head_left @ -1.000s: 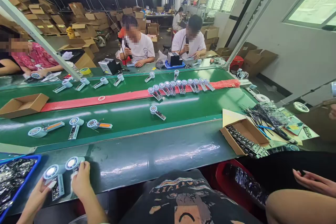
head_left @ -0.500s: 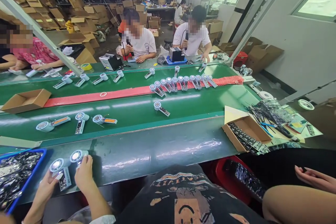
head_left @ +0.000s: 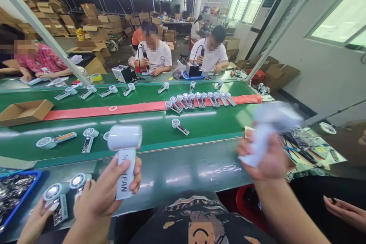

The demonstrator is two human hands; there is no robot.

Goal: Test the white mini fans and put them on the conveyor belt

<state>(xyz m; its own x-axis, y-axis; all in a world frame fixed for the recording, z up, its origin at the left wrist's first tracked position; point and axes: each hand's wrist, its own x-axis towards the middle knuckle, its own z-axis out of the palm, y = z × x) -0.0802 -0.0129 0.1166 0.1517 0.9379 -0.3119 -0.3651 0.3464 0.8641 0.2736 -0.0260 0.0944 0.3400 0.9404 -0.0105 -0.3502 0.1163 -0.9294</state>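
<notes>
My left hand (head_left: 107,183) is closed round the handle of a white handheld fan (head_left: 125,137), held upright with lettering on its handle. Away to the right, my raised right hand (head_left: 264,160) grips a second handheld fan (head_left: 277,116), smeared by motion, its handle pointing down. Both hang above the near strip of the green bench. Beyond them, an opened fan (head_left: 179,126) with its inner parts showing lies on the green belt (head_left: 217,122). My left hand partly covers a co-worker's hand.
A co-worker's hand (head_left: 37,215) holds an open fan beside a blue tray (head_left: 36,183) of small parts. Several fans lie along the red strip (head_left: 137,107). A cardboard box (head_left: 25,112) stands at left. Two people work across the bench; another person's hand (head_left: 343,207) rests at right.
Both my hands have come into view, each holding a fan. The camera view has tilted up slightly. The co-worker's hands at left remain at the open fans.
</notes>
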